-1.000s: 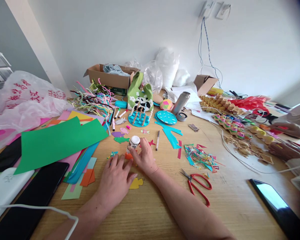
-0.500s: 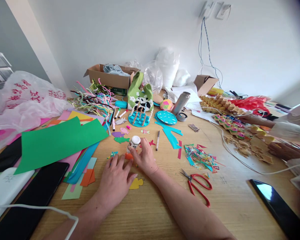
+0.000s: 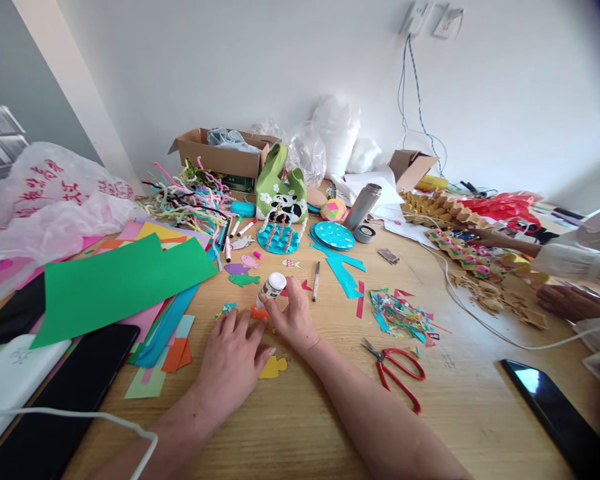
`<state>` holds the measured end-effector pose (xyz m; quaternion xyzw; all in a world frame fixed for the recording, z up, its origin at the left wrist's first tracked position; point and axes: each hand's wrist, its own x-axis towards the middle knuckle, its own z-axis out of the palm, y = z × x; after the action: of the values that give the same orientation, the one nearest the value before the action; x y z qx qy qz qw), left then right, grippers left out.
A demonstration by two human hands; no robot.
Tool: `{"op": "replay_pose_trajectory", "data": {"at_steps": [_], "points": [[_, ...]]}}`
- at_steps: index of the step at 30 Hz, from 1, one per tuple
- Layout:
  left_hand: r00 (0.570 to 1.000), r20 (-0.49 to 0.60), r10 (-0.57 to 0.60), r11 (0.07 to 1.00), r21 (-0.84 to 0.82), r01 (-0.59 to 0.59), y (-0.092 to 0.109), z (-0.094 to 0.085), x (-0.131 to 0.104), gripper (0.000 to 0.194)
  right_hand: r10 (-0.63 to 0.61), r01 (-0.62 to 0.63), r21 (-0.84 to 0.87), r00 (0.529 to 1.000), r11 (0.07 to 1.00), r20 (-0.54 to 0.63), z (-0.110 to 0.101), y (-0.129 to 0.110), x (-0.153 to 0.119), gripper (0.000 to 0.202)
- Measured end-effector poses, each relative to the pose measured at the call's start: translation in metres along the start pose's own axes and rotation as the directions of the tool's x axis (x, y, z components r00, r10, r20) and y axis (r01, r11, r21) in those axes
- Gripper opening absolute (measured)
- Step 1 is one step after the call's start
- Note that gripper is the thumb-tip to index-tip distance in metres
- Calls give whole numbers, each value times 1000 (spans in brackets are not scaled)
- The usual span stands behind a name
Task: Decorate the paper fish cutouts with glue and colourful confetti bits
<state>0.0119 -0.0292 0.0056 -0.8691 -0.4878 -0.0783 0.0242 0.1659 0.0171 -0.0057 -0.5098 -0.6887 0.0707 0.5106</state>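
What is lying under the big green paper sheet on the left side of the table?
Under the green sheet lie more coloured sheets: yellow and pink edges stick out behind, blue strips and orange pieces in front. How many sheets it covers cannot be seen.

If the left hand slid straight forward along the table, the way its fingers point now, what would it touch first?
Probably the orange paper piece just beyond the left hand, whose fingers may already touch it. Beyond that lies the small multicoloured paper cutout, though depth is unclear.
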Motion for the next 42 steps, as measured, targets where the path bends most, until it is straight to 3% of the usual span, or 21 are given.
{"op": "replay_pose_trajectory", "data": {"at_steps": [18, 33, 42], "points": [[1000, -13, 8, 1000, -10, -8, 0, -1, 1, 41, 4, -4, -3, 998, 1000, 56, 2, 3, -2, 18], [1000, 12, 6, 1000, -14, -6, 1, -3, 1, 42, -39, 40, -15, 999, 999, 30, 2, 2, -2, 19], [1000, -16, 11, 1000, 1, -11, 0, -1, 0, 43, -4, 4, 13, 1000, 1000, -6, 1, 3, -2, 19]]}}
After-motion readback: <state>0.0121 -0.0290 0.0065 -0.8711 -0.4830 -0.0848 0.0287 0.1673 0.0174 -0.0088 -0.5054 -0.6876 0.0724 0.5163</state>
